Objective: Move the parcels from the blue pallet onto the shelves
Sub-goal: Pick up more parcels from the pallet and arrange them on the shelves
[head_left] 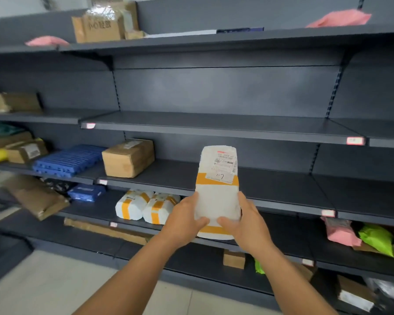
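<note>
Dark grey shelves (225,128) fill the view ahead of the hands. Many parcels already sit on them: a brown carton (128,158) up and left of the hands, two white taped parcels (146,206) just left of them. Blue pallet is out of view, so the remaining count is unknown. White parcel (217,189) with orange tape is upright between left hand (184,215) and right hand (243,220), both gripping its lower end, not yet shelved.
</note>
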